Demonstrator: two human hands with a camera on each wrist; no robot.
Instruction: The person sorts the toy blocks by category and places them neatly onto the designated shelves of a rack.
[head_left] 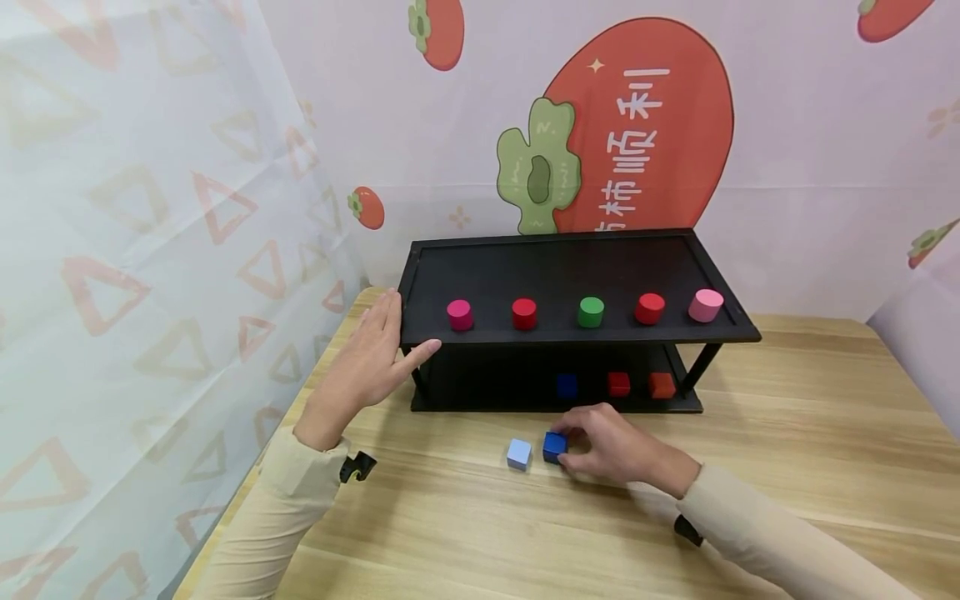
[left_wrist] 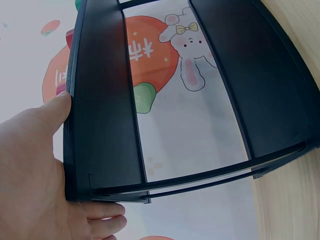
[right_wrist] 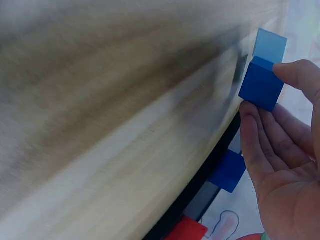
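Note:
My right hand (head_left: 611, 446) pinches a dark blue cube (head_left: 555, 447) between thumb and fingers, at the tabletop in front of the black rack (head_left: 555, 258). Just left of it lies a light blue cube (head_left: 519, 454). In the right wrist view, the held blue cube (right_wrist: 261, 84) shows between the thumb and fingertips, with the light blue cube behind it. My left hand (head_left: 367, 354) rests against the rack's front left corner, fingers straight along the side and thumb spread over the front edge. On the lower shelf sit a blue cube (head_left: 567, 386), a red cube (head_left: 618, 384) and an orange-red cube (head_left: 662, 385).
Along the rack's top front stand several cylinders: magenta (head_left: 460, 315), red (head_left: 524, 314), green (head_left: 591, 312), another red (head_left: 649, 308) and pink (head_left: 706, 305). The wooden table (head_left: 465, 533) extends around the rack. A printed curtain (head_left: 450, 125) hangs behind and at the left.

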